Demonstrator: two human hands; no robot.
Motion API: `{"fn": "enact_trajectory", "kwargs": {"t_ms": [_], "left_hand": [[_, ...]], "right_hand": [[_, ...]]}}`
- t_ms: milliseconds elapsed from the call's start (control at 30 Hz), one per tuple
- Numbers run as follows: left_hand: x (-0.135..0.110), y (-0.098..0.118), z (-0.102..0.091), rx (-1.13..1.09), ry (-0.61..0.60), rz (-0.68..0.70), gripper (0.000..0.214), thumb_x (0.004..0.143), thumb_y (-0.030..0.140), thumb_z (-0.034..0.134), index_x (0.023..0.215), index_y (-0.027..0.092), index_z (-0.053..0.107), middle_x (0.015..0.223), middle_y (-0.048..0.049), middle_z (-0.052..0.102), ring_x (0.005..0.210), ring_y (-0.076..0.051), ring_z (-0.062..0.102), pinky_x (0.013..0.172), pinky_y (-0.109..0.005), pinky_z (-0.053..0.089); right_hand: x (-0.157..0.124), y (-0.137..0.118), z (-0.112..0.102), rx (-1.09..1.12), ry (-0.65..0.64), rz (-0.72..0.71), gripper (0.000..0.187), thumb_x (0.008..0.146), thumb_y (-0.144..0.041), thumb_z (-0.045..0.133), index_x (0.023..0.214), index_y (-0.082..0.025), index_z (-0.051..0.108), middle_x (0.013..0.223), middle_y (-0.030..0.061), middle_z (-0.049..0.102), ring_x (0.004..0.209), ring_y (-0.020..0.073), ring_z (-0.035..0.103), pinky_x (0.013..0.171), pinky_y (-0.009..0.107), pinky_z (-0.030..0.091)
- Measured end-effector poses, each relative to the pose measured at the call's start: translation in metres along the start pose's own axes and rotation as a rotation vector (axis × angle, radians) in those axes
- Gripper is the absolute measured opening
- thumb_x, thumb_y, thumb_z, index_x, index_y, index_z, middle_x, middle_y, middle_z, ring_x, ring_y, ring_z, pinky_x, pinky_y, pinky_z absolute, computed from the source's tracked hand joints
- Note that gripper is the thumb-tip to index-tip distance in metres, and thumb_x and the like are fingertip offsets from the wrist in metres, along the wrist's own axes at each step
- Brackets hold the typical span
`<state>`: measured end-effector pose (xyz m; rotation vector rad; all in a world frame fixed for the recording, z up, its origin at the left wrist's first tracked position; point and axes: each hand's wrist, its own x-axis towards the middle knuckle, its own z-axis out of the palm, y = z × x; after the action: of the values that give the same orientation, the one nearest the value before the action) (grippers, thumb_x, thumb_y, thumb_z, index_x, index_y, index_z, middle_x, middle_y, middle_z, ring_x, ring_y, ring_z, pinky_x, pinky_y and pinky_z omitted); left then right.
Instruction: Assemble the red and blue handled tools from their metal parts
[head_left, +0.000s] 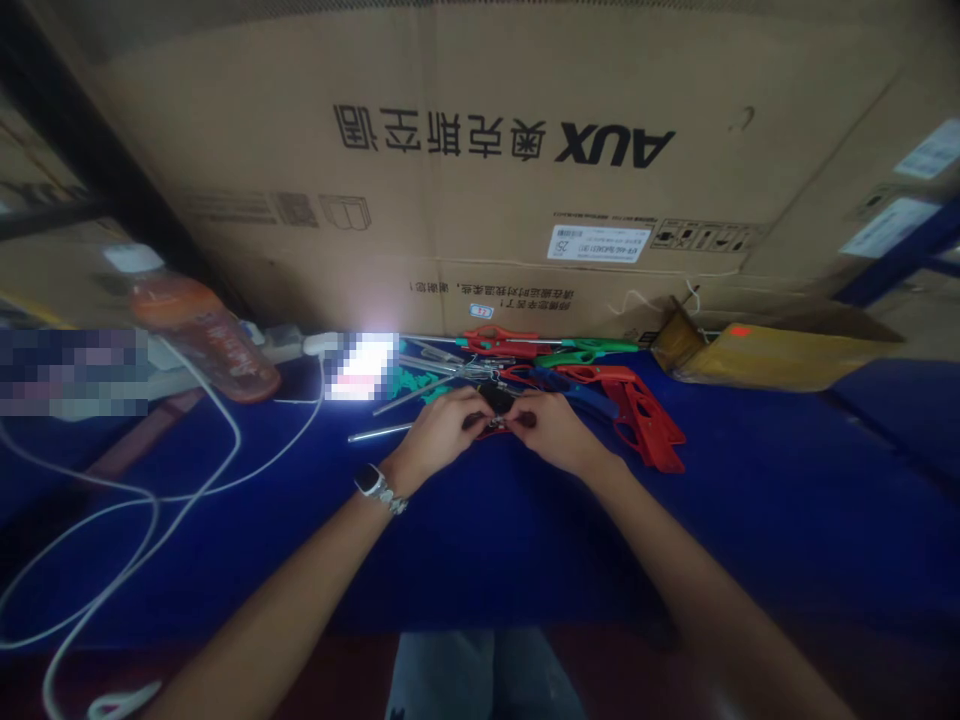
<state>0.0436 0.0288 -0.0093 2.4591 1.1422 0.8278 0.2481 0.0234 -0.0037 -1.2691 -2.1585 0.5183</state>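
Note:
Both my hands meet over the blue cloth near the middle of the table. My left hand, with a watch on its wrist, and my right hand have their fingers closed on a small dark and red object held between them. I cannot make out what that object is. Just behind it lies a pile of tools: red-handled pliers, a green-handled tool and thin metal rods.
A large AUX cardboard box stands along the back. An orange drink bottle lies at left beside a power strip with white cables trailing forward. A small yellow-brown box sits at right.

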Motion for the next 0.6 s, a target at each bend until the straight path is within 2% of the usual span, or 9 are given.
{"fn": "enact_trajectory", "kwargs": {"t_ms": [100,200,367,467,600], "left_hand": [[-0.001,0.0,-0.004,0.032,-0.031,0.072,0.017,0.092,0.012,0.06,0.098,0.02,0.073,0.103,-0.0038,0.071,0.095,-0.018,0.068,0.083,-0.03,0.052],[-0.004,0.003,-0.01,0.156,-0.105,0.166,0.021,0.095,0.013,0.054,0.099,0.021,0.073,0.11,-0.005,0.069,0.095,-0.019,0.068,0.085,-0.032,0.052],[-0.006,0.012,-0.016,0.397,-0.222,0.237,0.024,0.09,0.01,0.055,0.105,0.017,0.073,0.117,-0.0099,0.066,0.101,-0.026,0.067,0.092,-0.042,0.05],[-0.008,0.015,-0.015,0.405,-0.207,0.225,0.027,0.09,0.009,0.052,0.105,0.018,0.072,0.12,-0.0102,0.065,0.1,-0.026,0.067,0.092,-0.044,0.05],[-0.01,0.012,-0.012,0.316,-0.145,0.175,0.03,0.09,0.011,0.051,0.112,0.02,0.069,0.118,-0.0079,0.066,0.099,-0.024,0.067,0.09,-0.04,0.052]], "right_hand": [[0.001,0.001,0.001,-0.001,0.0,0.002,0.016,0.079,-0.003,0.066,0.077,-0.016,0.074,0.078,0.0023,0.068,0.066,0.0117,0.061,0.067,0.024,0.044],[0.001,0.001,0.001,0.008,0.0,0.012,0.017,0.078,-0.002,0.065,0.077,-0.017,0.073,0.079,0.0021,0.068,0.066,0.0114,0.061,0.066,0.023,0.044],[0.0,-0.002,0.0,-0.001,-0.005,0.018,0.018,0.078,-0.002,0.064,0.076,-0.017,0.073,0.079,0.0017,0.067,0.065,0.0108,0.06,0.064,0.023,0.043],[0.0,-0.003,0.0,-0.005,0.001,0.015,0.018,0.078,-0.001,0.064,0.076,-0.017,0.072,0.078,0.0011,0.066,0.064,0.0105,0.059,0.064,0.023,0.043],[-0.001,-0.002,0.001,0.004,0.019,0.008,0.018,0.077,-0.001,0.064,0.075,-0.017,0.071,0.075,-0.0005,0.064,0.063,0.0097,0.057,0.063,0.022,0.042]]}}
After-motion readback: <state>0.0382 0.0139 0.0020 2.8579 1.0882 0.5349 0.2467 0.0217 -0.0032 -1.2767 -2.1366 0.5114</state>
